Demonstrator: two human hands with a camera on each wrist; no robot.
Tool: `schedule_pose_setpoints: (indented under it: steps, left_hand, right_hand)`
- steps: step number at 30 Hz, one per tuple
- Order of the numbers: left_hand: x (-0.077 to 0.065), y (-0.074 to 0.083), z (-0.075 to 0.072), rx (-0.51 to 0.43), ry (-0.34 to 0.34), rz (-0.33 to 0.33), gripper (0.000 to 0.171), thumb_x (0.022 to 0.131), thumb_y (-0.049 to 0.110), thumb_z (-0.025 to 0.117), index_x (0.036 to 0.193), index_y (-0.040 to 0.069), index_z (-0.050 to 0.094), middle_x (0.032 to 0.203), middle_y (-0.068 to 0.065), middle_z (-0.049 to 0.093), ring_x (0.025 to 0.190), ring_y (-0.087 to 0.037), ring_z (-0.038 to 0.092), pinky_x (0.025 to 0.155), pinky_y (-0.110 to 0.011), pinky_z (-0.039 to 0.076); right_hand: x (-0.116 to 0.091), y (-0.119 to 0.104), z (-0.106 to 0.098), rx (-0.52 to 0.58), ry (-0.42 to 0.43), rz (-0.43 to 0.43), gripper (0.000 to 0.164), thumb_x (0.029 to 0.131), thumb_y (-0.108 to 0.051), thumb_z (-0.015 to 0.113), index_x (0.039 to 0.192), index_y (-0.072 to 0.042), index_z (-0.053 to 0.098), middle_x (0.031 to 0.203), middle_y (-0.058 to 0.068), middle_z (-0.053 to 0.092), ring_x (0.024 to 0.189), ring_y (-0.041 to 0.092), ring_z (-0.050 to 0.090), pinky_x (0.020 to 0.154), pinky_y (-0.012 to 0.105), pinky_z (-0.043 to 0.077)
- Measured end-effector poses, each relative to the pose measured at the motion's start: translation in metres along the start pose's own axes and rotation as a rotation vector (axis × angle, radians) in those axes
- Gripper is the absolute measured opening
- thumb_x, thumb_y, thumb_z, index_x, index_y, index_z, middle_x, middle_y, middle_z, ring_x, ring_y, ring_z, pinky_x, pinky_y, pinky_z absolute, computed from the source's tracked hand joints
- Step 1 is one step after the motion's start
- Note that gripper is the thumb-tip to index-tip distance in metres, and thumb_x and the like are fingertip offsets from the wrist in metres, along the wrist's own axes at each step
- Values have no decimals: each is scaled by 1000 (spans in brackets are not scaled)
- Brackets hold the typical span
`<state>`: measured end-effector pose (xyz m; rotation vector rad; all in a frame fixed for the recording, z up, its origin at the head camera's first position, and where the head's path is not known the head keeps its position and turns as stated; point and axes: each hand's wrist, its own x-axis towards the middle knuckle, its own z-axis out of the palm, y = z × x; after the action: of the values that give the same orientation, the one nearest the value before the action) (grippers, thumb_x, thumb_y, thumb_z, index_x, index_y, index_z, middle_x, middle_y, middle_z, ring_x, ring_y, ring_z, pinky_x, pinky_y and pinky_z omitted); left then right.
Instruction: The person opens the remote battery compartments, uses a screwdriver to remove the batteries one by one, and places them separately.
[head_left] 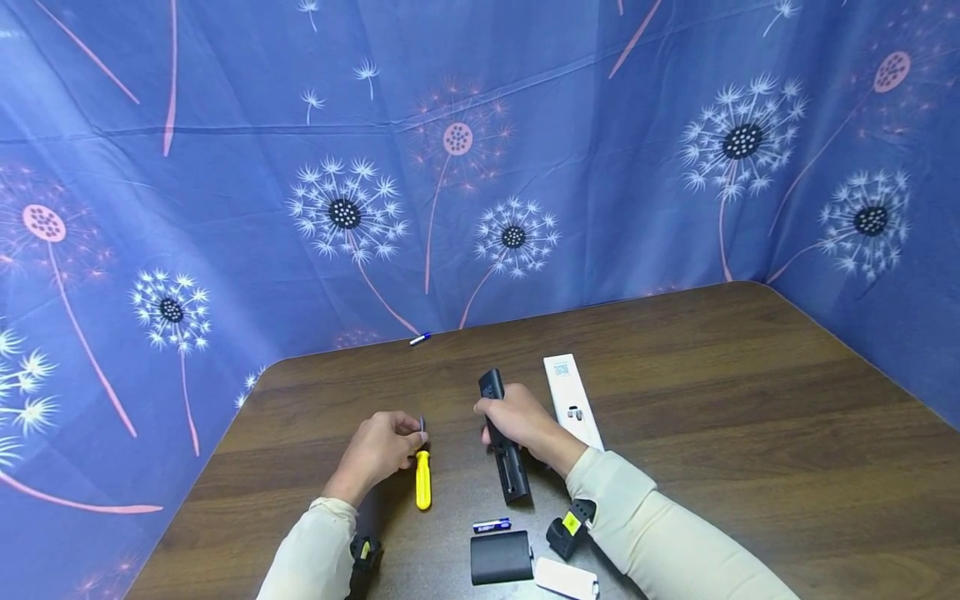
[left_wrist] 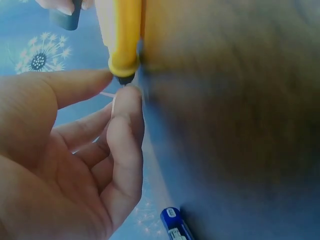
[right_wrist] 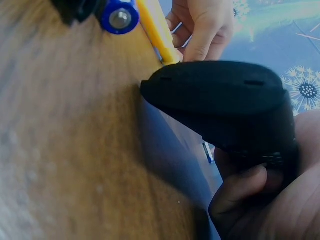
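Note:
My left hand [head_left: 382, 450] pinches the yellow-handled screwdriver [head_left: 423, 482] at its shaft, just past the handle. In the left wrist view, the thumb and index finger meet at the black collar below the yellow handle [left_wrist: 124, 37]. My right hand [head_left: 521, 417] grips a long black remote control [head_left: 510, 471] around its middle. An uncovered battery compartment shows at the remote's near end. In the right wrist view, that end fills the middle, and the thumb [right_wrist: 245, 185] curls against its side.
A blue battery [head_left: 491, 525], a flat black rectangular piece [head_left: 500, 558] and a white piece [head_left: 566, 578] lie at the front. Small metal bits sit on a long white box [head_left: 562, 383] right of the remote. Another blue-and-white battery [head_left: 420, 339] lies at the table's back edge.

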<state>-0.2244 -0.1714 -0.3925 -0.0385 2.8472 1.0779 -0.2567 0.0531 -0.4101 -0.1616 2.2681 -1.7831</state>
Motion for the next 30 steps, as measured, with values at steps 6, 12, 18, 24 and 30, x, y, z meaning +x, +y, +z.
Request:
schedule_pose_setpoints:
  steps: [6,12,18,24,30]
  left_hand:
    - [-6,-4,-4,18,24,-14,18,96,25,66,102,9,71,76,1,65,65,-14,65,60,-32,47]
    - [-10,-3,-8,67,65,-14,22,99,31,61,105,13,72,76,3,66,65,-11,66,60,-34,44]
    - [-11,6,-8,-98,59,26,24,99,27,62,107,7,72,74,-2,67,61,-15,63,60,-32,46]
    - [-11,13,-5,-302,34,36,23,99,21,61,102,0,71,72,-7,65,59,-18,60,55,-31,46]
    - [-10,15,-2,-361,16,33,26,99,23,60,104,0,71,74,-7,65,62,-19,61,58,-32,47]
  right_hand:
    - [-2,-1,1,-11,5,23,31,92,-23,60,110,2,59,68,11,67,62,23,66,62,34,51]
    - [-4,-2,1,-17,5,35,30,93,-24,59,107,1,60,69,10,67,64,22,67,65,34,51]
    - [-6,-4,-2,-17,6,34,31,93,-25,58,110,1,60,72,11,67,67,23,66,67,34,51]
    - [-4,-6,0,3,-3,31,35,93,-26,59,115,1,59,74,12,67,67,23,67,67,34,51]
    - [-2,-8,4,-5,-7,33,35,94,-26,59,116,1,59,75,12,67,68,23,66,67,35,51]
